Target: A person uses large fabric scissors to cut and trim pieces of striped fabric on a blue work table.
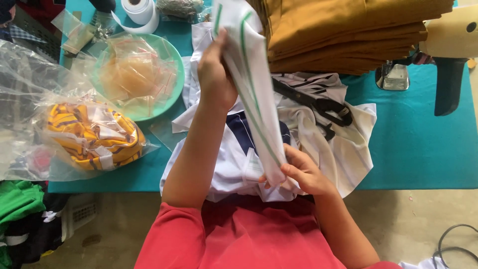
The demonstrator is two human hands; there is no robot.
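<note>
Hands hold the work between them: a long folded strip of white fabric with green stripes (pixel 251 89), stretched taut above the teal bench (pixel 418 149). Its long axis runs from about eleven o'clock down to five o'clock across the middle of the view. The left hand (pixel 215 74) has the far upper part, its grip wrapped shut around the strip with the knuckles toward the camera. The right hand (pixel 303 172) has the near lower end, fingers pinched tight on the fabric just above the lap. Neither hand is nearer than the other in any useful sense; each is already on the strip, one at each end. The left forearm rises steeply from seven o'clock, elbow low near the red shirt; the right forearm comes in from five o'clock, wrist bent inward.

Beneath the strip lies a rumpled heap of white garments with navy trim (pixel 343 149), and on it, at three o'clock from the strip's middle, a pair of black-handled scissors (pixel 318 104). A stack of folded mustard-brown cloth (pixel 343 30) sits at one o'clock. At nine o'clock are a pale green round dish of small clear bags (pixel 172 94) and a clear plastic bag of yellow striped cloth (pixel 89 134).
</note>
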